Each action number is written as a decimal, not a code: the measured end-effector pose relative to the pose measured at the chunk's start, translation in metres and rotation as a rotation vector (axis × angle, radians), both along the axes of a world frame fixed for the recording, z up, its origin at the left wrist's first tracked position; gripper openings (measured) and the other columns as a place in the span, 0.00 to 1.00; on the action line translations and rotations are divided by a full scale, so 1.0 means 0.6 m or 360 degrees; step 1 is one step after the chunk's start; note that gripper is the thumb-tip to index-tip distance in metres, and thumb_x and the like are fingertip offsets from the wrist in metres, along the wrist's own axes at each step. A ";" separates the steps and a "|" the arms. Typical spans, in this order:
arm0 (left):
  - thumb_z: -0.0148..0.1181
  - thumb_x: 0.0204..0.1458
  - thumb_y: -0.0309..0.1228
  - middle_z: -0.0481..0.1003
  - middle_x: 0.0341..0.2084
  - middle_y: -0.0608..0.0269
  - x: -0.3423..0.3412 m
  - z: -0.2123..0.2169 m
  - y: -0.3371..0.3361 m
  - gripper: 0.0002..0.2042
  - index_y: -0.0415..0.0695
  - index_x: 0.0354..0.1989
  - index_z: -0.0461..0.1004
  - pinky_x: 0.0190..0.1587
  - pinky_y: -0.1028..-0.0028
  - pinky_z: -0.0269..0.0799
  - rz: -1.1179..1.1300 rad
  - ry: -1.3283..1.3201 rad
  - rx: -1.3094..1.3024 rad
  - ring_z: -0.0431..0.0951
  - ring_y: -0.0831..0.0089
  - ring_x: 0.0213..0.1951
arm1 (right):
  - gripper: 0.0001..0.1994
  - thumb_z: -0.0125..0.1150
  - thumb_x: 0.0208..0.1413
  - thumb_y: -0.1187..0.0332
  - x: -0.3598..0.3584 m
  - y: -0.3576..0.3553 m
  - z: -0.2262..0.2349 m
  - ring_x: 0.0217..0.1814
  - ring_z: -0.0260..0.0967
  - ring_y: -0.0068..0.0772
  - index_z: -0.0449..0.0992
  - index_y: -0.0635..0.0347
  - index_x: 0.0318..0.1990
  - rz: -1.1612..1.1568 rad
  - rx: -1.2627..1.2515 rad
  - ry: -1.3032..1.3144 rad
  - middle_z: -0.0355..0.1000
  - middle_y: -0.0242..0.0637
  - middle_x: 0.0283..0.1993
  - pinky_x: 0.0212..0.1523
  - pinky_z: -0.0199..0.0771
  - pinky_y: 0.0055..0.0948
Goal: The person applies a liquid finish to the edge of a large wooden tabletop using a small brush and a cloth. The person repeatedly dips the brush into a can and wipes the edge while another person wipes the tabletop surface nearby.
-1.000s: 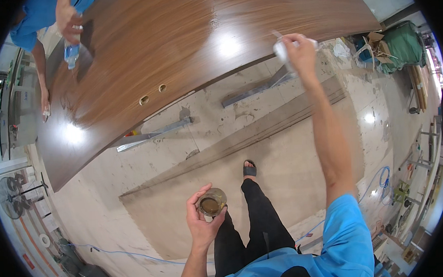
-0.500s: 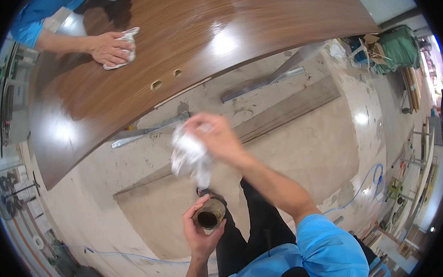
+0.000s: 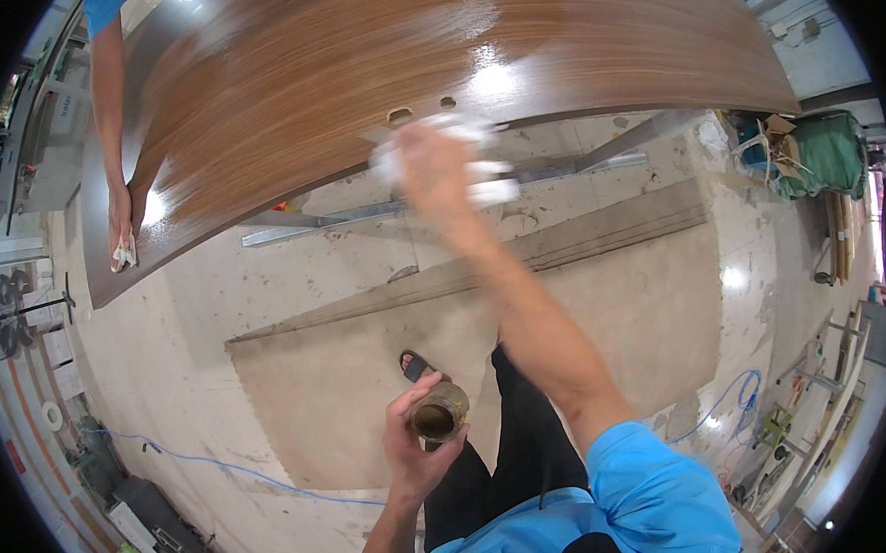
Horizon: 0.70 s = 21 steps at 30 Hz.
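My left hand (image 3: 419, 446) holds a small open jar (image 3: 438, 413) of brown liquid at waist height, above my leg. My right hand (image 3: 435, 169) is stretched forward and grips a white cloth (image 3: 477, 165), blurred with motion, at the near edge of a large glossy brown wooden door panel (image 3: 352, 71). Two small cut-outs (image 3: 416, 110) in the panel lie just above the cloth. At the panel's left end another person's hand (image 3: 120, 228) presses a white rag (image 3: 123, 255) on the wood.
Metal rails (image 3: 320, 221) and a long wooden board (image 3: 562, 245) lie on the dusty concrete floor under the panel. A blue cable (image 3: 223, 466) runs at lower left, a standing fan (image 3: 9, 309) at far left, a green bundle (image 3: 817, 152) at right.
My right hand has swung from the jar back up to the panel's near edge with the cloth. The other person's hand has slid down to the panel's left end.
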<state>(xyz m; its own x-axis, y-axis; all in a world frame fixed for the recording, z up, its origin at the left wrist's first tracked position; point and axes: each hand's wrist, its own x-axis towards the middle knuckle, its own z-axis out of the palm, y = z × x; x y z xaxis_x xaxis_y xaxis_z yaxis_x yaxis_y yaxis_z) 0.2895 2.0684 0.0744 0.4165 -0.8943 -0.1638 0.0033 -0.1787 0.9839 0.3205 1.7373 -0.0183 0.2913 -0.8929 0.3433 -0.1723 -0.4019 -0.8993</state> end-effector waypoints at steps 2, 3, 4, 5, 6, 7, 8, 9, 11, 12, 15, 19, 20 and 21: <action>0.76 0.44 0.16 0.70 0.65 0.42 0.002 -0.001 0.005 0.37 0.42 0.64 0.63 0.70 0.57 0.70 -0.0004 -0.0049 0.0068 0.71 0.56 0.68 | 0.09 0.64 0.63 0.65 0.110 0.082 -0.010 0.46 0.81 0.50 0.85 0.60 0.41 0.0649 0.0350 -0.0079 0.84 0.47 0.41 0.53 0.76 0.46; 0.76 0.44 0.15 0.70 0.65 0.41 0.005 0.003 0.015 0.38 0.41 0.64 0.62 0.70 0.57 0.70 -0.0008 -0.0063 0.0052 0.72 0.55 0.68 | 0.08 0.68 0.61 0.66 0.159 0.132 -0.008 0.45 0.81 0.40 0.85 0.61 0.39 0.0817 0.0514 -0.0075 0.84 0.44 0.40 0.51 0.77 0.41; 0.76 0.45 0.15 0.70 0.65 0.41 0.010 0.007 0.023 0.38 0.41 0.64 0.62 0.70 0.57 0.71 -0.0018 -0.0088 0.0051 0.72 0.53 0.68 | 0.08 0.70 0.60 0.66 0.178 0.167 -0.013 0.45 0.80 0.34 0.86 0.61 0.39 0.0939 0.0739 -0.0162 0.84 0.41 0.39 0.49 0.77 0.38; 0.76 0.45 0.14 0.70 0.65 0.41 0.019 0.010 0.031 0.38 0.41 0.64 0.61 0.70 0.57 0.71 -0.0016 -0.0103 0.0040 0.73 0.52 0.68 | 0.08 0.72 0.59 0.66 0.191 0.198 -0.015 0.44 0.79 0.27 0.86 0.61 0.38 0.1075 0.1064 -0.0143 0.83 0.38 0.37 0.48 0.78 0.35; 0.76 0.45 0.14 0.70 0.65 0.40 0.026 0.012 0.039 0.38 0.41 0.64 0.61 0.70 0.57 0.72 -0.0016 -0.0100 0.0033 0.73 0.52 0.68 | 0.09 0.72 0.60 0.65 0.184 0.217 -0.018 0.44 0.78 0.25 0.86 0.61 0.40 0.1064 0.1095 -0.0164 0.83 0.36 0.38 0.47 0.78 0.33; 0.76 0.45 0.14 0.70 0.65 0.40 0.032 0.013 0.047 0.38 0.41 0.64 0.61 0.69 0.58 0.72 -0.0003 -0.0079 0.0017 0.73 0.52 0.68 | 0.09 0.73 0.60 0.64 0.162 0.230 -0.019 0.43 0.77 0.23 0.86 0.61 0.41 0.1060 0.1155 -0.0169 0.83 0.34 0.38 0.46 0.78 0.32; 0.76 0.44 0.14 0.70 0.65 0.39 0.038 0.013 0.056 0.38 0.41 0.64 0.61 0.69 0.58 0.72 0.0026 -0.0028 -0.0024 0.73 0.53 0.68 | 0.10 0.73 0.61 0.64 0.134 0.234 -0.017 0.43 0.76 0.21 0.86 0.61 0.42 0.1053 0.1209 -0.0169 0.82 0.33 0.38 0.45 0.78 0.30; 0.75 0.44 0.14 0.70 0.65 0.39 0.035 0.004 0.050 0.38 0.40 0.64 0.61 0.69 0.58 0.72 0.0022 -0.0003 0.0002 0.73 0.53 0.67 | 0.10 0.72 0.63 0.64 0.083 0.220 -0.022 0.42 0.77 0.22 0.86 0.62 0.44 0.0982 0.1439 -0.0197 0.82 0.32 0.39 0.45 0.78 0.29; 0.75 0.44 0.14 0.69 0.65 0.39 0.043 0.001 0.059 0.38 0.40 0.64 0.61 0.69 0.58 0.72 0.0050 0.0090 0.0006 0.73 0.54 0.67 | 0.10 0.69 0.66 0.65 -0.020 0.206 -0.005 0.42 0.77 0.21 0.85 0.62 0.47 0.0783 0.1638 -0.0208 0.82 0.31 0.42 0.45 0.78 0.26; 0.75 0.44 0.13 0.69 0.65 0.39 0.045 0.000 0.059 0.38 0.39 0.64 0.61 0.69 0.58 0.72 0.0037 0.0110 0.0011 0.73 0.54 0.67 | 0.09 0.67 0.68 0.66 -0.065 0.192 0.006 0.43 0.76 0.20 0.84 0.62 0.48 0.0668 0.1611 -0.0193 0.82 0.31 0.43 0.45 0.78 0.24; 0.75 0.44 0.13 0.69 0.66 0.39 0.055 -0.002 0.042 0.38 0.38 0.64 0.61 0.68 0.59 0.73 -0.0060 0.0105 0.0020 0.73 0.55 0.68 | 0.08 0.67 0.68 0.68 -0.167 0.131 0.049 0.43 0.76 0.17 0.84 0.63 0.47 0.0173 0.1170 -0.0250 0.82 0.31 0.42 0.44 0.77 0.23; 0.74 0.44 0.12 0.69 0.66 0.39 0.045 -0.004 -0.018 0.38 0.38 0.64 0.61 0.68 0.59 0.74 -0.0193 0.0036 0.0018 0.73 0.55 0.68 | 0.08 0.67 0.67 0.68 -0.204 0.019 0.078 0.43 0.76 0.19 0.84 0.65 0.45 -0.0316 0.0659 -0.0351 0.83 0.32 0.41 0.45 0.77 0.24; 0.74 0.44 0.11 0.69 0.66 0.40 0.041 0.000 -0.035 0.38 0.38 0.64 0.61 0.68 0.60 0.74 -0.0211 0.0018 0.0016 0.73 0.56 0.68 | 0.08 0.67 0.66 0.69 -0.197 -0.006 0.079 0.42 0.78 0.22 0.84 0.66 0.45 -0.0337 0.0438 -0.0333 0.83 0.34 0.41 0.45 0.77 0.26; 0.73 0.44 0.11 0.68 0.67 0.40 0.035 0.004 -0.051 0.38 0.38 0.64 0.61 0.68 0.60 0.74 -0.0197 0.0025 0.0017 0.73 0.56 0.68 | 0.08 0.67 0.66 0.70 -0.184 -0.027 0.077 0.41 0.79 0.26 0.84 0.66 0.45 -0.0357 0.0228 -0.0303 0.84 0.36 0.41 0.45 0.78 0.27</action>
<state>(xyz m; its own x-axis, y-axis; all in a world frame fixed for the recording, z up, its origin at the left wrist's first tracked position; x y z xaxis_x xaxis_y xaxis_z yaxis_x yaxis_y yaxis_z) 0.3103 2.0379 0.0768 0.3003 -0.9369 -0.1791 -0.0040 -0.1890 0.9820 0.2098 1.7212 0.0280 0.0243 -0.9708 0.2386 -0.0656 -0.2397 -0.9686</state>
